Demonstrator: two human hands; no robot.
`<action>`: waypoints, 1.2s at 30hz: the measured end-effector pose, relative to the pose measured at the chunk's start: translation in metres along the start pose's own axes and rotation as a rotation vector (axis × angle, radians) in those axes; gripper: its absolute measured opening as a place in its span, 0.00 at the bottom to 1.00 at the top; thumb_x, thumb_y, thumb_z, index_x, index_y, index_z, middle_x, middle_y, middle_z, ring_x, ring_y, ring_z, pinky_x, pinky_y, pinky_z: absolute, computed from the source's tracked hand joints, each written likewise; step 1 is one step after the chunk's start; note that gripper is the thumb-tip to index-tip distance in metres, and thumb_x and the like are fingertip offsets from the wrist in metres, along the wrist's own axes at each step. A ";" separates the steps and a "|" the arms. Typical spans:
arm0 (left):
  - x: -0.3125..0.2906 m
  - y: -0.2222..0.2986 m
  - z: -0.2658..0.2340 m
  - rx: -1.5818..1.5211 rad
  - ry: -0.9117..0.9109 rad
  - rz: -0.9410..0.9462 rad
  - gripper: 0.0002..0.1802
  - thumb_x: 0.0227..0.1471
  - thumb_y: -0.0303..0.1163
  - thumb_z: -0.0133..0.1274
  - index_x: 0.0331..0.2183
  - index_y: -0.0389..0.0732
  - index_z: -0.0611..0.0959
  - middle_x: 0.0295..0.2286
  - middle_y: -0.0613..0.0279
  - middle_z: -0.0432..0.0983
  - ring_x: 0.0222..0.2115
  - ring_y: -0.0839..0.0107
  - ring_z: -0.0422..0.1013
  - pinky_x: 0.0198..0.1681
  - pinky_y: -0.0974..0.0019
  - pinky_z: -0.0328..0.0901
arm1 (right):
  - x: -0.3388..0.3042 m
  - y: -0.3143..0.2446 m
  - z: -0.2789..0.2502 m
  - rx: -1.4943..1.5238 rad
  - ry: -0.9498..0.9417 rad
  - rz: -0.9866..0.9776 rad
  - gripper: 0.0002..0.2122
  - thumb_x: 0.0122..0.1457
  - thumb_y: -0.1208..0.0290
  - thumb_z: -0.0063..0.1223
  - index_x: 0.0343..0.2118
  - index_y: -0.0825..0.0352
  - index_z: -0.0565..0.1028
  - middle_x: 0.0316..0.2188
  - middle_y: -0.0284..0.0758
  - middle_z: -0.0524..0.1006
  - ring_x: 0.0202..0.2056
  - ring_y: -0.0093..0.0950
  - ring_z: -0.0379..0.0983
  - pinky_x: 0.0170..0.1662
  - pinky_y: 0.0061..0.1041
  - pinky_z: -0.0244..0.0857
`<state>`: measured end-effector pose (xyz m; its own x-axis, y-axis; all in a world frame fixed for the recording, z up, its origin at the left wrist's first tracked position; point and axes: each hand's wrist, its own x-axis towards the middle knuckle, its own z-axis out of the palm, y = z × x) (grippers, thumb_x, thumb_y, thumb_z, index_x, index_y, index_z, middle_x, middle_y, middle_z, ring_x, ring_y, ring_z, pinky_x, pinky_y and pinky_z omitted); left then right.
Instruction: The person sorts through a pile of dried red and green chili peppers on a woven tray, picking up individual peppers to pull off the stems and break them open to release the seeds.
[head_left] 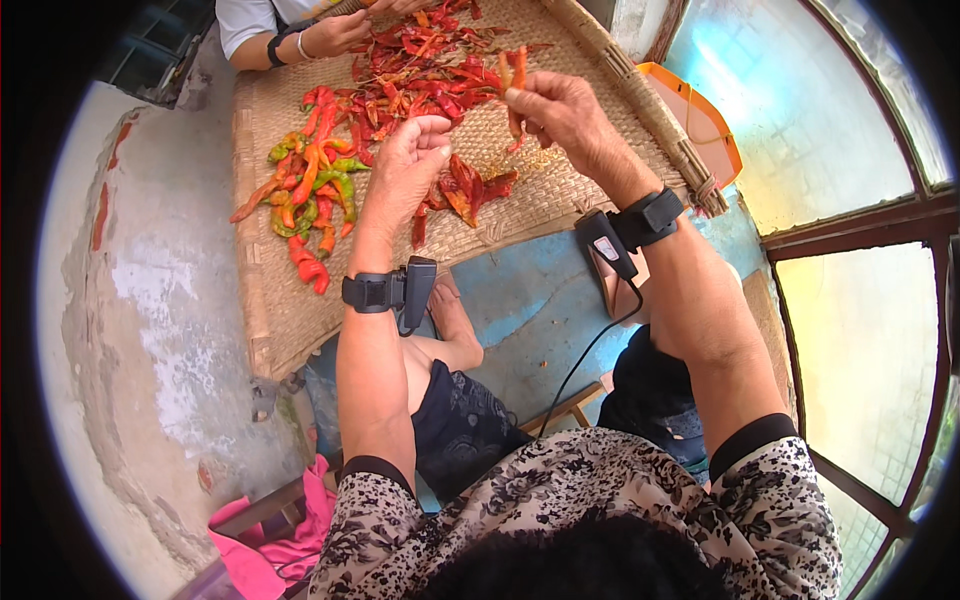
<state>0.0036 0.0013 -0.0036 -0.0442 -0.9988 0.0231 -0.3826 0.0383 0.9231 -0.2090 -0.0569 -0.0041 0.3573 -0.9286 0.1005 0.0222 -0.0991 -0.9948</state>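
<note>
My right hand (570, 120) pinches an orange-red chili pepper (518, 68) between thumb and fingers above a woven mat (540, 195). The pepper looks split, with two prongs upward and a red end showing below the fingers. My left hand (405, 170) is held to its left, fingers curled toward the thumb; whatever they grip, if anything, is hidden. Below and between the hands lies a small group of opened red chili peppers (465, 190). Whole red, orange and green chili peppers (310, 185) are piled left of my left hand. Beyond, a larger heap of split red peppers (430, 75) spreads out.
Across the mat, another person's hand (335, 35) works at the far edge. A rolled rim (650, 100) borders the mat on the right, next to an orange-edged container (705, 130). A peeling wall (170, 280) stands left, windows (860, 350) right. A pink cloth (275, 540) hangs lower left.
</note>
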 end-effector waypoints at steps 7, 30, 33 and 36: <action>-0.021 -0.017 0.011 0.704 -0.138 0.334 0.28 0.37 0.14 0.44 0.45 0.42 0.74 0.41 0.53 0.68 0.40 0.55 0.68 0.43 0.63 0.65 | 0.011 0.005 -0.087 0.987 0.601 -0.138 0.08 0.58 0.65 0.50 0.28 0.64 0.69 0.22 0.29 0.69 0.22 0.19 0.63 0.24 0.18 0.59; 0.021 0.007 0.038 -0.062 0.053 0.048 0.12 0.53 0.36 0.52 0.33 0.37 0.76 0.24 0.66 0.74 0.23 0.81 0.68 0.27 0.75 0.65 | -0.003 0.003 0.000 -0.400 -0.188 -0.127 0.10 0.53 0.71 0.55 0.36 0.71 0.76 0.24 0.36 0.77 0.27 0.24 0.73 0.34 0.25 0.68; 0.019 0.012 0.039 -0.096 0.019 0.018 0.12 0.53 0.37 0.53 0.34 0.38 0.76 0.24 0.67 0.74 0.22 0.81 0.68 0.27 0.77 0.64 | -0.001 0.005 0.002 -0.408 -0.181 -0.135 0.09 0.54 0.71 0.55 0.33 0.71 0.75 0.24 0.36 0.77 0.26 0.23 0.73 0.32 0.25 0.68; 0.018 0.011 0.037 -0.158 0.014 -0.040 0.13 0.53 0.38 0.53 0.34 0.39 0.76 0.23 0.69 0.73 0.21 0.83 0.66 0.25 0.77 0.63 | -0.003 0.005 0.002 -0.370 -0.175 -0.122 0.08 0.53 0.70 0.55 0.27 0.71 0.73 0.20 0.34 0.76 0.23 0.22 0.72 0.28 0.24 0.67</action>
<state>-0.0360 -0.0147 -0.0076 -0.0188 -0.9998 -0.0103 -0.2339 -0.0056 0.9722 -0.2081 -0.0540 -0.0093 0.5263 -0.8308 0.1811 -0.2516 -0.3556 -0.9001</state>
